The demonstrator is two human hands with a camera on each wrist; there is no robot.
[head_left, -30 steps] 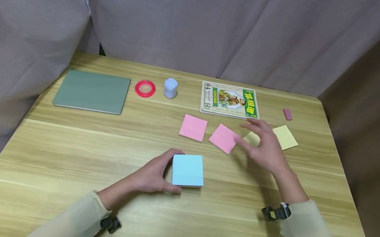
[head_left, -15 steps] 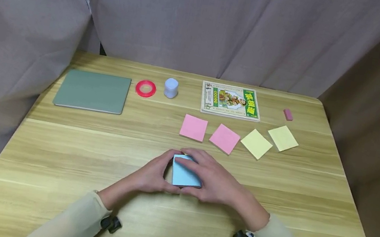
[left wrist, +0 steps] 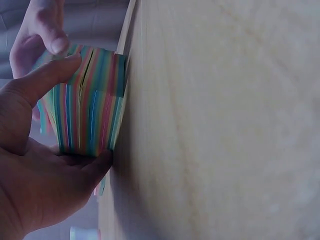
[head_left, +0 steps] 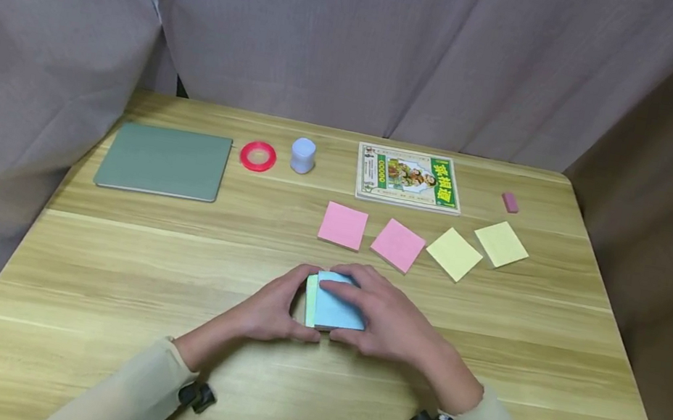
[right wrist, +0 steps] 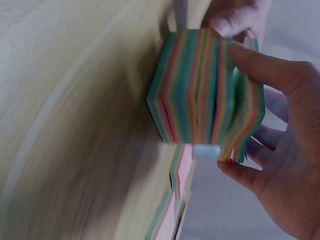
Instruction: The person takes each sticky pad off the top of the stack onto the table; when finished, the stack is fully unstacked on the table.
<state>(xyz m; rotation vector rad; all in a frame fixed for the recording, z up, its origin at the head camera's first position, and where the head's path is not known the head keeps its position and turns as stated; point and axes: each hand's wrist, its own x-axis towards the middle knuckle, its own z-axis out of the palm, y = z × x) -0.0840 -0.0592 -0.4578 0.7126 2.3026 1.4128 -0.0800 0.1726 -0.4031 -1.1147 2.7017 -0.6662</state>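
Observation:
A thick stack of sticky notes [head_left: 311, 301], striped in several colours along its sides [left wrist: 90, 110], stands on the wooden table before the person. The left hand [head_left: 271, 310] grips the stack's left side, thumb at the near face and fingers at the far face. With thumb and fingers, the right hand [head_left: 388, 317] pinches a blue-topped sticky note pad [head_left: 339, 307] at the top. This pad sits shifted to the right, baring a pale green strip of the stack. In the right wrist view the pinched pad [right wrist: 250, 107] is tilted, a gap showing between it and the stack.
Behind the stack lie two pink pads [head_left: 343, 226] and two yellow pads [head_left: 454, 254] in a row. Farther back are a green notebook [head_left: 164, 162], a red tape ring [head_left: 257, 156], a pale cylinder [head_left: 302, 155], an illustrated booklet [head_left: 410, 179] and a pink eraser [head_left: 510, 202].
The right hand has come from the yellow pads to the stack and taken hold of its top pad, which has slid slightly right. The left hand has stayed in place.

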